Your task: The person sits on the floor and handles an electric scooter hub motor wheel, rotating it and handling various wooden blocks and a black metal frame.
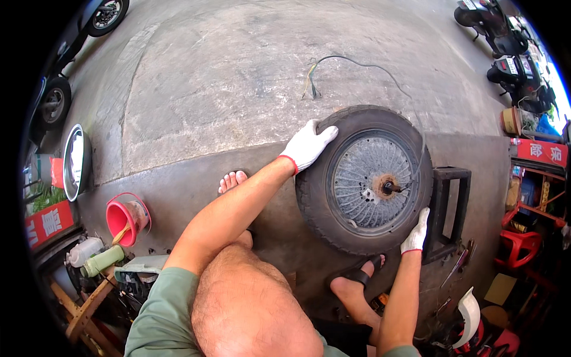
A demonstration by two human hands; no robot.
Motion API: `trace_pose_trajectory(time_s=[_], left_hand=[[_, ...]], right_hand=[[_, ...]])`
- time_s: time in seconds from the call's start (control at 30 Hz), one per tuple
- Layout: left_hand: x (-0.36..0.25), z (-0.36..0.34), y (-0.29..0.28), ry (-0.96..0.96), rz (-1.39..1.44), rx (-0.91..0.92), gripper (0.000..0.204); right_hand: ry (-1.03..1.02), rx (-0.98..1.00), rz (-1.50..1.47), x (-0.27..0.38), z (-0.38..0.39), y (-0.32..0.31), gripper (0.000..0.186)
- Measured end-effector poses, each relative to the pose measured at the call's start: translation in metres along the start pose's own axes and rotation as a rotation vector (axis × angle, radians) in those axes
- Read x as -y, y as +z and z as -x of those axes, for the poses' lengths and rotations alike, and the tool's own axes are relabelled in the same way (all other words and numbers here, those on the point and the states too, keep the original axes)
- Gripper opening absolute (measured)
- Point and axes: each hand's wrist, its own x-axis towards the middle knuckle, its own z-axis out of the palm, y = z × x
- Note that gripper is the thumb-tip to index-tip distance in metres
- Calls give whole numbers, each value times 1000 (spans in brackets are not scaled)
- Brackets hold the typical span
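A hub motor wheel (369,172) with a thick black tyre stands in front of me, its grey ribbed hub face toward me. A rusty ring surrounds the axle (389,188) at its middle. From the axle a dark cable (380,65) loops up over the floor to bare coloured wire ends. My left hand (310,144), in a white knit glove, grips the tyre's upper left edge, thumb apart from the fingers. My right hand (416,231), gloved alike, presses on the tyre's lower right edge with fingers stretched along it; its fingertips are partly hidden.
A black metal frame (437,217) stands just right of the wheel. Tools (457,266) lie beyond it. At left are a red bucket (127,218) and a metal basin (76,162). Parked scooters (523,77) stand far right. My sandalled foot (357,278) is close below the tyre.
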Motion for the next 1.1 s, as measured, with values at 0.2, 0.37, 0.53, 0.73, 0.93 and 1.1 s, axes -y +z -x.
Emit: trace_pose_trajectory(time_s=[0.2,0.37,0.53,0.73,0.93,1.1], left_hand=[[4,0,2,23,240,69,87],[-10,18,0,-7,15,-3,89],[-76,49,-23,161,69,23,82],[-206,90,-65,456,106,59,74],[-159,98,-63,249,9,82,75],[13,33,-10,-21,-90,-123,75]], right_hand=[[13,81,-92,-13,-10,-10,84],[-58,47,-64,-2,-20,-25,75],[-289,41,-8,79,-9,-48,73],[-368,-102,-74,209,89,-13,72],[-337,-6,-26,154,83,-24,72],[9,153,-13,-3,15,-1,82]])
